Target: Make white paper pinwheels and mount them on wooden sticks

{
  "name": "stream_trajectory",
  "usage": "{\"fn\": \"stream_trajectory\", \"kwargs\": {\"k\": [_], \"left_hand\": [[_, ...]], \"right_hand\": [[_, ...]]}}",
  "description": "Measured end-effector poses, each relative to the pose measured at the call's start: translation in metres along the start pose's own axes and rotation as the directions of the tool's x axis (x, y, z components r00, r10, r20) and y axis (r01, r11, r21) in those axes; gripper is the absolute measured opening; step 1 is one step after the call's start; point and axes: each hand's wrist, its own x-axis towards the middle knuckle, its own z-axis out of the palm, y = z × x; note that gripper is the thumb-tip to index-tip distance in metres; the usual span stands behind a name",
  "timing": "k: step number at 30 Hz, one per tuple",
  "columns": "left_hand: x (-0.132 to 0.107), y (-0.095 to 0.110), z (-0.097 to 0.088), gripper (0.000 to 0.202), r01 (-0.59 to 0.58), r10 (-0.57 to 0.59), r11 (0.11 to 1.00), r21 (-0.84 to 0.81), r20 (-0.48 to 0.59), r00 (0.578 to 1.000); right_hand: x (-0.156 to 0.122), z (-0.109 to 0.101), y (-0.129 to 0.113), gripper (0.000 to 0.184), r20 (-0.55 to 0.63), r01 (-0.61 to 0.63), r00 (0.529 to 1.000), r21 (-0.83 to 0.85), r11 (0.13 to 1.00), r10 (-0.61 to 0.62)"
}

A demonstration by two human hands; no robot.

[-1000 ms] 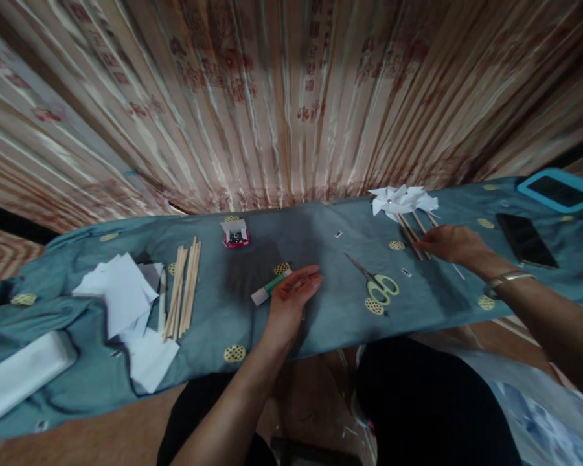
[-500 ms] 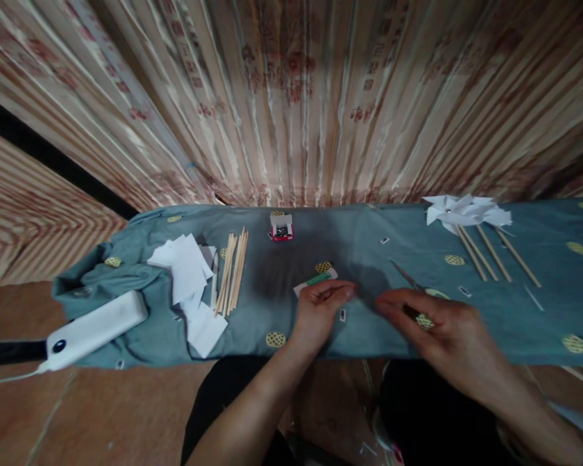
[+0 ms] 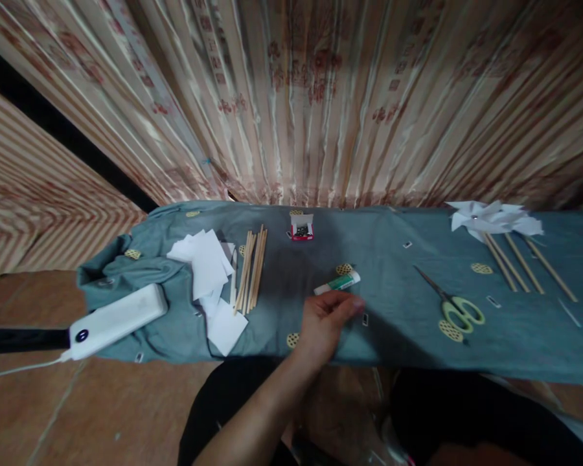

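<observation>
My left hand (image 3: 323, 323) hovers over the cloth just in front of a green and white glue stick (image 3: 344, 282). Its thumb and fingers are pinched together; anything between them is too small to make out. Only a dim part of my right hand (image 3: 471, 455) shows at the bottom edge, over the dark trousers, with its fingers hidden. Scissors with pale green handles (image 3: 454, 309) lie to the right of my left hand. Farther back stands a small open red box (image 3: 302, 236) with small dark metal pieces inside.
Wooden sticks (image 3: 252, 268) lie left of centre, beside white paper pieces (image 3: 211, 265). White paper pinwheels (image 3: 495, 217) on sticks rest at the back right. A white device (image 3: 119, 321) with a cable lies at the left on the blue-green cloth (image 3: 369, 239). A pleated curtain (image 3: 311, 129) hangs behind.
My right hand has drawn back from beside my left hand to the bottom edge, uncovering the scissors. My left hand stays pinched near the glue stick. The whole view has shifted slightly.
</observation>
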Motion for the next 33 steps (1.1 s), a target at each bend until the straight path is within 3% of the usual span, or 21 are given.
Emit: {"fn": "stream_trajectory", "kwargs": {"k": [4, 6, 8, 10, 12, 13, 16, 22, 29, 31, 33], "left_hand": [[-0.010, -0.024, 0.010, 0.024, -0.125, 0.089, 0.935, 0.332, 0.121, 0.989], [-0.018, -0.033, 0.017, 0.027, -0.187, 0.108, 0.886, 0.425, 0.204, 0.973], [-0.026, -0.039, 0.024, 0.020, -0.290, 0.133, 0.833, 0.470, 0.338, 0.932], [-0.032, -0.044, 0.029, 0.011, -0.450, 0.143, 0.717, 0.532, 0.520, 0.842], [-0.035, -0.049, 0.033, 0.012, -0.577, 0.104, 0.583, 0.573, 0.651, 0.752], [-0.036, -0.053, 0.035, 0.013, -0.605, 0.079, 0.541, 0.584, 0.681, 0.728], [-0.035, -0.063, 0.039, 0.017, -0.658, 0.057, 0.485, 0.576, 0.730, 0.681], [-0.033, -0.063, 0.039, 0.020, -0.688, 0.082, 0.447, 0.571, 0.740, 0.668], [-0.035, -0.054, 0.036, 0.023, -0.657, 0.042, 0.479, 0.583, 0.732, 0.680], [-0.034, -0.054, 0.035, 0.022, -0.664, 0.055, 0.473, 0.580, 0.733, 0.678], [-0.032, -0.055, 0.035, 0.020, -0.675, 0.070, 0.474, 0.565, 0.740, 0.669]], "right_hand": [[0.046, -0.019, -0.055, 0.020, 0.007, 0.040, 0.999, -0.035, 0.999, -0.039], [0.085, -0.023, -0.064, 0.018, 0.062, 0.069, 0.996, -0.156, 0.985, -0.060], [0.129, -0.018, -0.052, 0.018, 0.136, 0.192, 0.980, -0.424, 0.885, -0.147], [0.165, -0.003, -0.028, 0.017, 0.349, 0.394, 0.913, -0.625, 0.674, -0.211], [0.189, 0.018, -0.005, 0.018, 0.494, 0.561, 0.827, -0.685, 0.465, -0.269], [0.195, 0.028, 0.004, 0.022, 0.523, 0.601, 0.800, -0.693, 0.398, -0.296], [0.206, 0.054, 0.019, 0.030, 0.536, 0.634, 0.770, -0.707, 0.315, -0.347], [0.219, 0.068, 0.022, 0.030, 0.621, 0.670, 0.741, -0.657, 0.345, -0.256], [0.206, 0.050, 0.018, 0.028, 0.581, 0.621, 0.777, -0.644, 0.447, -0.242], [0.195, 0.033, 0.014, 0.022, 0.498, 0.558, 0.824, -0.629, 0.541, -0.270], [0.180, 0.008, 0.010, 0.020, 0.315, 0.399, 0.914, -0.584, 0.707, -0.255]]}}
